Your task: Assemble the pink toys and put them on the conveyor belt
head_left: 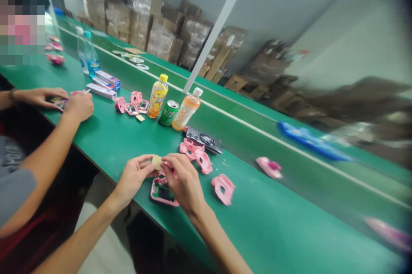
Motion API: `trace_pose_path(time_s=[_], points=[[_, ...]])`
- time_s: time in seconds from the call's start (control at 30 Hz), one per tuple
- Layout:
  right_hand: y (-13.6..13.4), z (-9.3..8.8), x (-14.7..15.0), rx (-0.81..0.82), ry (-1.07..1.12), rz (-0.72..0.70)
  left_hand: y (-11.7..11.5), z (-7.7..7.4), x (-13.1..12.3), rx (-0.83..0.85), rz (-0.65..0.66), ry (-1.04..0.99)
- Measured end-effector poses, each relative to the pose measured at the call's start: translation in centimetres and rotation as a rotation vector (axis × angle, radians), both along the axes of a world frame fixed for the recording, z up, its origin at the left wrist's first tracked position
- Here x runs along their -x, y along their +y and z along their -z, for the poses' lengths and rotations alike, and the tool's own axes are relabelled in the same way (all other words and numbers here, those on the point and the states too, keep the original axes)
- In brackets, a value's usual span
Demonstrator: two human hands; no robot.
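Observation:
A small pale-yellow square piece [156,162], like a pad or sticker, is pinched between my two hands. My left hand [132,176] grips its left edge with thumb and fingertips. From the other side, my right hand [184,178] has its fingers closed at the right edge. Just below lies an opened pink casing [163,193] with a dark screen and green circuit board inside, partly covered by my right hand. Pink shell parts [202,160] rest beyond the right hand, and another pink shell [223,189] with a hole is to its right.
Behind my hands stand a yellow-capped bottle [157,98], a green can [169,113], an orange drink bottle [186,110] and a black phone-like object [203,140]. A co-worker's hands [79,104] work at left near toothpaste-like boxes [103,87]. Blurred pink items [269,167] lie on the belt.

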State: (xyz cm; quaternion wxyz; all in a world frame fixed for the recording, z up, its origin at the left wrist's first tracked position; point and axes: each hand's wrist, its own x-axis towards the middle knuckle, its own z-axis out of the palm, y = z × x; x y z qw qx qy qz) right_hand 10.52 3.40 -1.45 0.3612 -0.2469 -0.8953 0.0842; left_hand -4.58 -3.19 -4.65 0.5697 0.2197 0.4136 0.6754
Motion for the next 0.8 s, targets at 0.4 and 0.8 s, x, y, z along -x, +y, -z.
trace_pose_path(time_s=[0.4, 0.8], points=[[0.3, -0.2, 2.0, 0.148, -0.09, 0.041, 0.3, 0.8, 0.4, -0.059, -0.039, 0.119], [-0.2, 0.1, 1.8, 0.036, -0.076, 0.029, 0.3, 1.1, -0.2, -0.093, -0.08, 0.197]])
